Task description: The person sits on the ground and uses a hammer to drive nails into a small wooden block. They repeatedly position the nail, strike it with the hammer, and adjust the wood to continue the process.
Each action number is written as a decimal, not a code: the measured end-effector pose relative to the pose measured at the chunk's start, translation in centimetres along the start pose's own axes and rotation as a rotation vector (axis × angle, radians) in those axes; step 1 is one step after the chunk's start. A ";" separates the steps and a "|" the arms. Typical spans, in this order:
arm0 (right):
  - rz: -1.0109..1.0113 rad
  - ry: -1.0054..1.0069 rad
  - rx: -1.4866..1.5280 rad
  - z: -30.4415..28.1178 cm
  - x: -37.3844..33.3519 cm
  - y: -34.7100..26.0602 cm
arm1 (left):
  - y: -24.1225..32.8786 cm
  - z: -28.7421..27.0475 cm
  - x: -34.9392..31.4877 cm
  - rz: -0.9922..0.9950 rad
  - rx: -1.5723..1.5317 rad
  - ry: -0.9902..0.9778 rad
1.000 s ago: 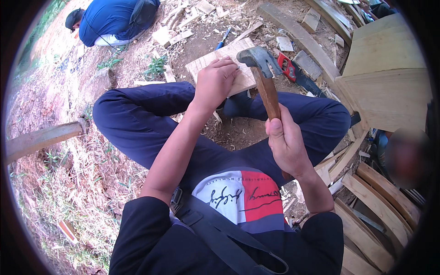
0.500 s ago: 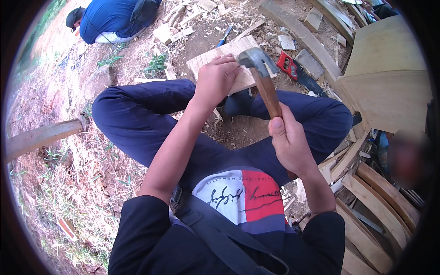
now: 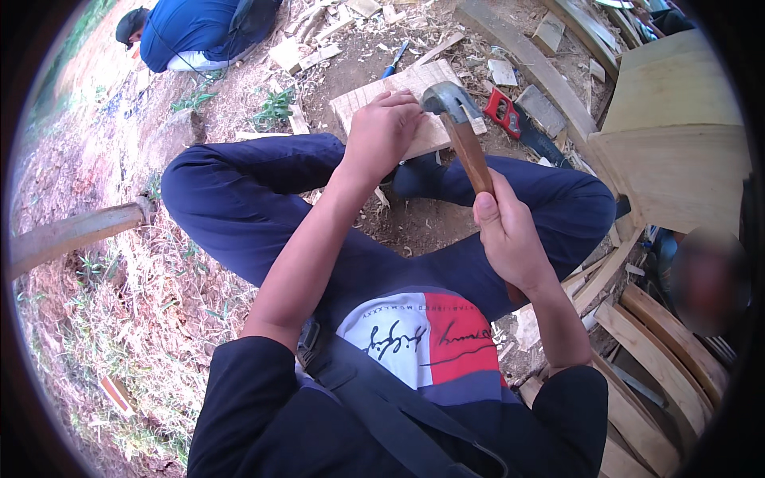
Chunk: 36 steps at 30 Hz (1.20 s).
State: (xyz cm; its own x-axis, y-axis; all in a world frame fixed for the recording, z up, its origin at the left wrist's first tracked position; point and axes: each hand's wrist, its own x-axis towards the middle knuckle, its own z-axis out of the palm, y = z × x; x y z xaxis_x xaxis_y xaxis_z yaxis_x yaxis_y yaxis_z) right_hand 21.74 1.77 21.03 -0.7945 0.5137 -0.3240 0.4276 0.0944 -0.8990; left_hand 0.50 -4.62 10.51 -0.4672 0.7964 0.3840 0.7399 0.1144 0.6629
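Observation:
My right hand grips the wooden handle of a claw hammer, thumb lying along the handle. The hammer's grey metal head is above the right part of a pale wooden board, close to my left hand; I cannot tell whether it touches anything. My left hand rests over the board with its fingers bent together toward the hammer head. Whatever those fingertips pinch, if anything, is hidden. The board lies in front of my crossed legs, partly covered by my left hand and the hammer.
Right of the board lies a red-handled saw; beyond the board, a blue-handled tool. Long timber and a large wooden panel flank the right. Curved wooden pieces lie lower right. A person in blue crouches far left.
The view has shifted slightly, with the board and hands appearing a little farther right. The hammer has barely moved, and both hands keep their places.

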 end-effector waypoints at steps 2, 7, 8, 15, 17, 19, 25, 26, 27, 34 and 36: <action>-0.072 0.036 -0.042 -0.3 -0.1 -0.5 | -0.4 0.2 0.8 0.052 -0.013 0.026; 0.019 -0.015 -0.067 -0.7 -0.1 -1.0 | -0.7 0.0 0.2 0.036 -0.038 -0.028; 0.032 -0.017 -0.094 -0.5 -0.1 -0.7 | -0.7 0.2 0.2 0.053 -0.029 0.005; -0.034 -0.015 -0.034 -0.9 0.0 -0.6 | -0.4 0.2 0.3 0.029 -0.046 -0.003; 0.049 -0.063 -0.049 -0.8 0.8 0.1 | -0.6 -0.1 -0.1 0.054 -0.020 -0.016; 0.020 -0.033 -0.010 -1.4 0.0 -1.7 | -0.2 -0.2 0.2 0.017 -0.025 -0.023; 0.045 -0.078 -0.172 -0.3 0.2 0.2 | -0.9 0.0 0.1 0.102 -0.005 -0.002; 0.018 -0.039 -0.141 0.3 -0.5 0.6 | -0.8 -0.1 0.0 0.092 0.002 -0.014; 0.001 0.008 -0.066 0.1 -0.3 0.5 | -0.7 -0.2 0.1 0.082 0.010 -0.028; -0.017 0.401 0.026 -2.0 3.0 -1.2 | -1.0 0.1 0.1 0.031 0.004 -0.016; 0.104 0.249 0.188 -2.4 2.0 -2.3 | -0.7 0.0 0.1 0.037 0.018 -0.018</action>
State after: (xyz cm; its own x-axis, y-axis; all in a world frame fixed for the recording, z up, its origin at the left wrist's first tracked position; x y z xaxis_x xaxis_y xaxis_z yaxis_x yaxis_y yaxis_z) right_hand 20.20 4.66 23.13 -0.6110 0.7072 -0.3557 0.3951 -0.1170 -0.9112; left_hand -0.09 -4.63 10.10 -0.4309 0.8110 0.3958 0.7651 0.0957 0.6368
